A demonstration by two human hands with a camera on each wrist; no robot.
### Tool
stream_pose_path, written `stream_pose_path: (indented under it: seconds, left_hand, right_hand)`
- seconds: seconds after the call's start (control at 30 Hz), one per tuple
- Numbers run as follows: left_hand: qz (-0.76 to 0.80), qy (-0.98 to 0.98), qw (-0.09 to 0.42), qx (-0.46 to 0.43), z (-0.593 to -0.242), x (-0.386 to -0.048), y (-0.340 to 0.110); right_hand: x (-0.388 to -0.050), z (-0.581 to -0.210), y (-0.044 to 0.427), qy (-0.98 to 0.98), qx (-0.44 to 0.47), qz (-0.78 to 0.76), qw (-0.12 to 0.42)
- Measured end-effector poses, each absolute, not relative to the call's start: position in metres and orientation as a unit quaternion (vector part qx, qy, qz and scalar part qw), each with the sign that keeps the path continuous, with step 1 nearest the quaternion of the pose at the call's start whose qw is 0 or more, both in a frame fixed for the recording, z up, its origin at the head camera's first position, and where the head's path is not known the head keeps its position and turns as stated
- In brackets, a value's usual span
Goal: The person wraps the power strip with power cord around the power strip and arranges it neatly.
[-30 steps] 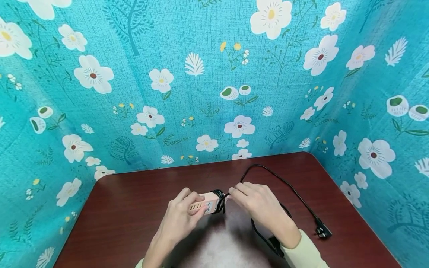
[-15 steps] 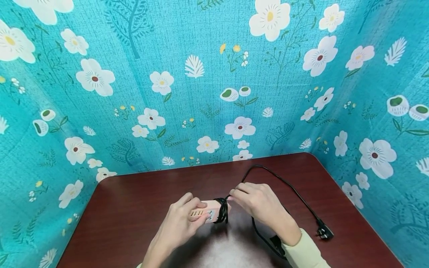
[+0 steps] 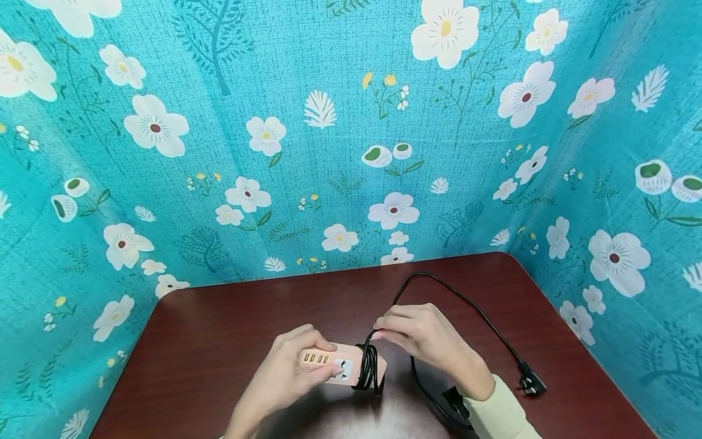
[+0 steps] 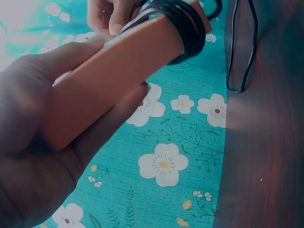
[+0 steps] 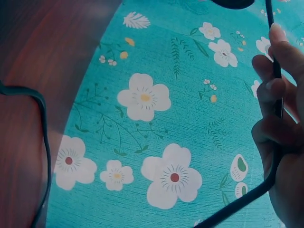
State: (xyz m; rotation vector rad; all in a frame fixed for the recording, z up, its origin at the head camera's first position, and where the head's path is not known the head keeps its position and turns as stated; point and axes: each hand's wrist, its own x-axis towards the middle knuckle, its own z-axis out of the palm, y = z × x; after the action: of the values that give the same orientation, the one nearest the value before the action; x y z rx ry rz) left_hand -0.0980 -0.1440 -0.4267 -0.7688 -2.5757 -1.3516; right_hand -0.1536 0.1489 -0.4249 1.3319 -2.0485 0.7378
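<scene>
My left hand grips a pink power strip by its left end, thumb on the face with the USB ports and the white socket. Around the strip's other end wind several turns of its black cord. The left wrist view shows the plain long side of the strip between thumb and fingers. Just right of the coils, my right hand pinches the cord where it leaves them. In the right wrist view the cord passes through the curled fingers of the right hand.
Loose cord loops over the back right of the dark red table, ending in a black plug. By the right sleeve lies a black piece, partly hidden. Blue flowered cloth hangs behind the table.
The strip has come down and slightly right, and its socket face has turned more toward the head camera. My right hand still holds the cord and sits slightly lower.
</scene>
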Motion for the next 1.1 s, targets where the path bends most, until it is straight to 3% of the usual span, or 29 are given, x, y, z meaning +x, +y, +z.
stream_pose_path:
  seconds: [0.2, 0.47, 1.1]
  left_hand:
    - [-0.497, -0.831, 0.026, -0.25, -0.427, -0.1, -0.148]
    - [-0.54, -0.791, 0.016, -0.286, -0.426, -0.104, -0.149]
    - [-0.649, -0.695, 0.09, -0.296, -0.425, -0.107, -0.129]
  right_hand:
    - [-0.159, -0.428, 0.149, -0.733, 0.522, 0.338, 0.276]
    - [-0.166, -0.435, 0.145, -0.676, 0.532, 0.454, 0.232]
    - [-0.167, -0.447, 0.135, -0.642, 0.418, 0.625, 0.152]
